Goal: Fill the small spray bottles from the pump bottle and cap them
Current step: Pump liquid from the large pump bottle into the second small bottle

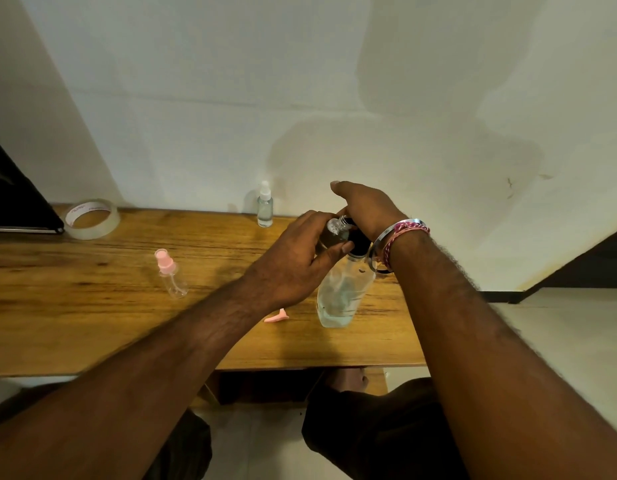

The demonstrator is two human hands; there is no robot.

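Note:
A clear pump bottle [340, 292] with a black pump head stands on the wooden table [92, 334], with a little liquid at its bottom. My right hand [366, 206] rests on top of the pump head. My left hand [293, 258] holds a small uncapped clear bottle [336, 228] with its mouth at the pump's nozzle. A small bottle with a white sprayer [265, 206] stands by the wall, holding clear liquid. A clear bottle with a pink sprayer [172, 277] stands to the left. A pink part [276, 317] lies under my left wrist.
A roll of clear tape [92, 220] lies at the table's back left, beside a dark flat object [16, 199]. The white wall rises right behind the table. The table's front edge runs just above my knees.

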